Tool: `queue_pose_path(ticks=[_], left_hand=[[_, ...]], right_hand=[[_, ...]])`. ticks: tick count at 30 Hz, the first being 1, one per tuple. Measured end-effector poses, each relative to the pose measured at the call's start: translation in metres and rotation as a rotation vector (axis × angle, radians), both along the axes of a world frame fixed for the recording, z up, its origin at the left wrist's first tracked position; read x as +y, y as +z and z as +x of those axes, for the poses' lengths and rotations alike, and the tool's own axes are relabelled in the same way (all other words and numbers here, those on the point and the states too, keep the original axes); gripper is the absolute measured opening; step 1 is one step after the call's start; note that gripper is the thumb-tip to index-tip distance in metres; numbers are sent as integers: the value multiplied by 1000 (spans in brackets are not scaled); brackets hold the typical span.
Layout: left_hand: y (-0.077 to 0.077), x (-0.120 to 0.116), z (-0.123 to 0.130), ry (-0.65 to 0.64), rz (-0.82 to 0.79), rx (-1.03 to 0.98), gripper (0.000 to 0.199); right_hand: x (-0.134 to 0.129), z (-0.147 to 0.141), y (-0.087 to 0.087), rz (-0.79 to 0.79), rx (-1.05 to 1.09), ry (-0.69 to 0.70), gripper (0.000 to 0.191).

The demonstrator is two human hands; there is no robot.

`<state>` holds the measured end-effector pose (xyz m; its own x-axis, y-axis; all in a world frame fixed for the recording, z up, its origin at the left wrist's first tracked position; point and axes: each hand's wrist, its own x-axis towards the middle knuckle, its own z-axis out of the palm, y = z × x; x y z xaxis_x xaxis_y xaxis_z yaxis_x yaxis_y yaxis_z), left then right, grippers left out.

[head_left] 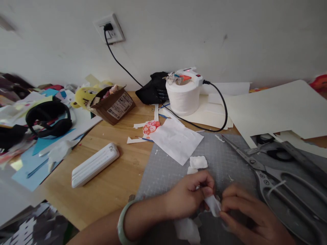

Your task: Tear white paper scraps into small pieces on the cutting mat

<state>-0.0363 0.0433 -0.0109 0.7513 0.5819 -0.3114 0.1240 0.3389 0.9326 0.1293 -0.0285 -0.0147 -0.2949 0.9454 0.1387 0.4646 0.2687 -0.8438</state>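
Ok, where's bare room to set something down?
Bare wood shows on the table between the white device and gray mat, and between that device and the cardboard box. Crowded: the mat's right side, under large scissors; its near middle, around the left hand and right hand; the table's left, with headphones and blue paper.

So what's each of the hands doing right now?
Left hand: closed, holding white paper.
Right hand: curled, at the paper's edge; grip unclear.

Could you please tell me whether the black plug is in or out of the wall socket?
In: the plug sits against the socket, its cord running down from it.
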Motion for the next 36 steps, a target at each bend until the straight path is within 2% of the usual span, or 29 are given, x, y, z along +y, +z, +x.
queue_pose_path(ticks=[9,17,25,32,36], left_hand=[[0,-2,2,38,-36,-37,24],[3,-2,2,71,4,-35,28],[-1,-4,1,112,-74,-120,30],[-7,6,-3,132,-221,-260,31],[-4,10,-2,132,-174,-214,48]], right_hand=[[1,-3,4,78,0,23,14],[-3,-7,5,7,32,5,15],[-1,-3,8,9,48,41,15],[3,4,4,10,116,-236,14],[3,4,0,92,50,-332,8]])
